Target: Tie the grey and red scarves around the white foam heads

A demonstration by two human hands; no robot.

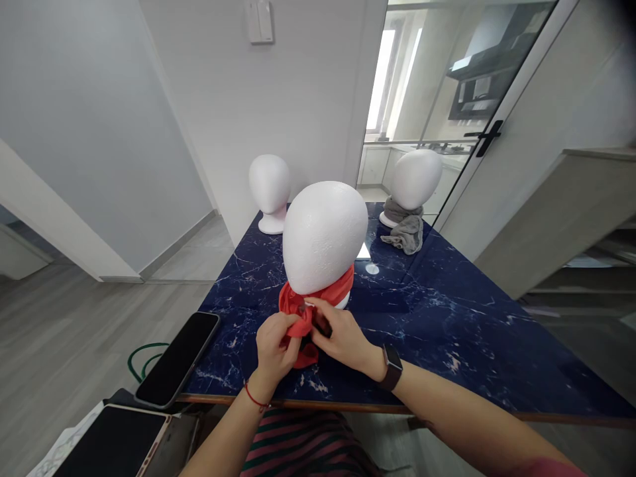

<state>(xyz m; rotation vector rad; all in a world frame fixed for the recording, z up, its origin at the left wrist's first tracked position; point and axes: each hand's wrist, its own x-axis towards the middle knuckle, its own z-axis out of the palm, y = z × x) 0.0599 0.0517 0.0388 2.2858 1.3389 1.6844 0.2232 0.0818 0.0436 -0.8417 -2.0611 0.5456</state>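
Bare right forearm [462, 405], foremost. Red soft-fabric scarf [302, 324]: wrapped round neck of egg-shaped white foam head [325, 232], bunched fold directly between left hand [274, 343], pinching one side, and right hand [345, 336], pinching the other; equally near, loose end hanging below.

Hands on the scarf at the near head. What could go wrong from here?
1. The soft red cloth scarf wraps the white foam head's neck, and the left hand pinches it; a hard tug might tip the head.
2. The black-screened rectangular phone appears to overhang the dark blue marbled table's left edge; a bump could knock it off.
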